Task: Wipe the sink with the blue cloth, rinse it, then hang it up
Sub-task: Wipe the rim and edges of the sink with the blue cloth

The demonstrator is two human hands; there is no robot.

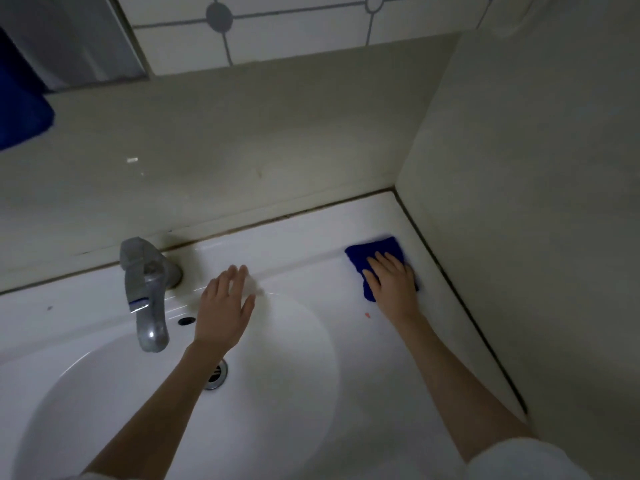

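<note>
A folded blue cloth (367, 254) lies flat on the white sink (311, 244) ledge near the back right corner. My right hand (393, 284) presses on it with straight fingers, covering its near half. My left hand (225, 306) hovers or rests with spread, straight fingers at the back rim of the basin, just right of the tap, and holds nothing.
A chrome tap (145, 292) stands at the back left of the basin, with an overflow hole (187, 320) beside it and the drain (216, 375) partly under my left forearm. A wall (519, 202) closes the right side. A blue item (20, 112) hangs at upper left.
</note>
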